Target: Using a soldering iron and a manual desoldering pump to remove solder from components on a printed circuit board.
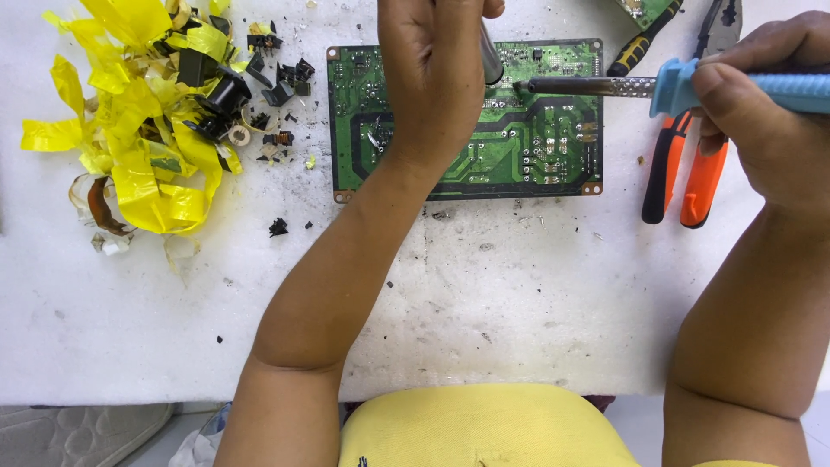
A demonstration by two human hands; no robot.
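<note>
A green circuit board lies flat on the white worktop, solder side up, near the far edge. The left hand hovers over the board's middle, its fingers closed around a grey metal cylinder that stands nearly upright, its lower end just above or on the board; I cannot tell which. The right hand comes in from the right with its fingers clamped on the light blue handle of a soldering iron. The iron lies almost level, its metal shaft reaching left so that the tip sits close beside the cylinder's foot, over the upper part of the board.

Just right of the board, under the iron, lie orange-handled pliers, and above them a black and yellow handled tool. Well to the left, a heap of crumpled yellow tape is mixed with small black component pieces. Dark crumbs speckle the worktop in front of the board. The person wears a yellow garment.
</note>
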